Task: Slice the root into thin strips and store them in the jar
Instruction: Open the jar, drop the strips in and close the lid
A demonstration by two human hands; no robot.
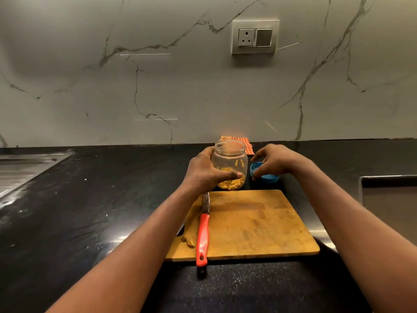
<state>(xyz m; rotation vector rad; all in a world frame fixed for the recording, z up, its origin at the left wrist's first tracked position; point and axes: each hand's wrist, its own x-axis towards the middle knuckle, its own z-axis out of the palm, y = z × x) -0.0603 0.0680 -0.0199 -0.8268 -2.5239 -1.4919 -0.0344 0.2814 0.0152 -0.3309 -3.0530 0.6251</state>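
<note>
Behind the board (259, 222), upright open jar (230, 159), left hand (203, 175) grasping it, right hand (277, 161) over lid (268, 177), grip unclear

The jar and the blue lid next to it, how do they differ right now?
The jar is clear and tall; the lid is opaque blue and shallow. The jar stands upright with yellow strips inside; the lid lies off it, to its right. The left hand grips the jar, while the right hand arches over the lid, grip unclear. Both are on the black counter, beyond the cutting board.
</note>
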